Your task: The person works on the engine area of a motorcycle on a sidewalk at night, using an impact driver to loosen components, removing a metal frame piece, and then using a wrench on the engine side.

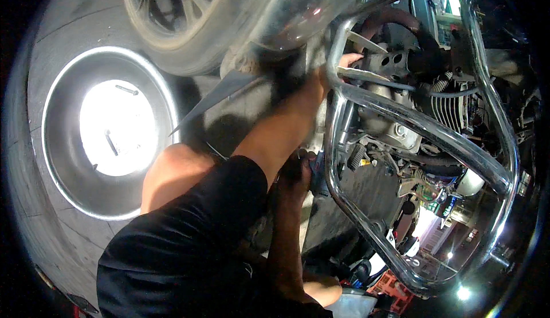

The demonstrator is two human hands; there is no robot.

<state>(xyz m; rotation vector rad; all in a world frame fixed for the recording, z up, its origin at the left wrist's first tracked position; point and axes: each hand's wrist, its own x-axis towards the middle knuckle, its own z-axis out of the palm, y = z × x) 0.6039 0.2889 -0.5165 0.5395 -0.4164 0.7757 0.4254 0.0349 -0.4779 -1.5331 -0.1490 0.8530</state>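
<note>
My left hand [350,60] reaches behind the chrome crash bar [424,126] of a motorcycle. Its fingertips lie by a grey metal bracket [389,61] with round holes, above the engine [395,124]; the bar hides much of the hand, and its grip is unclear. Lower down, my right hand [305,172] is closed beside the crash bar's left tube. Whatever it grips is in shadow and cannot be made out. A bluish part [319,175] shows right beside that hand. The finned cylinder [450,112] stands to the right of both hands.
A round metal bowl [54,172] sits on the grey floor at left, its inside glaring white, with several small dark parts [110,142] in it. The front wheel [172,49] and fender fill the top. A red crate [392,290] stands at lower right. My knee [175,175] is beside the bowl.
</note>
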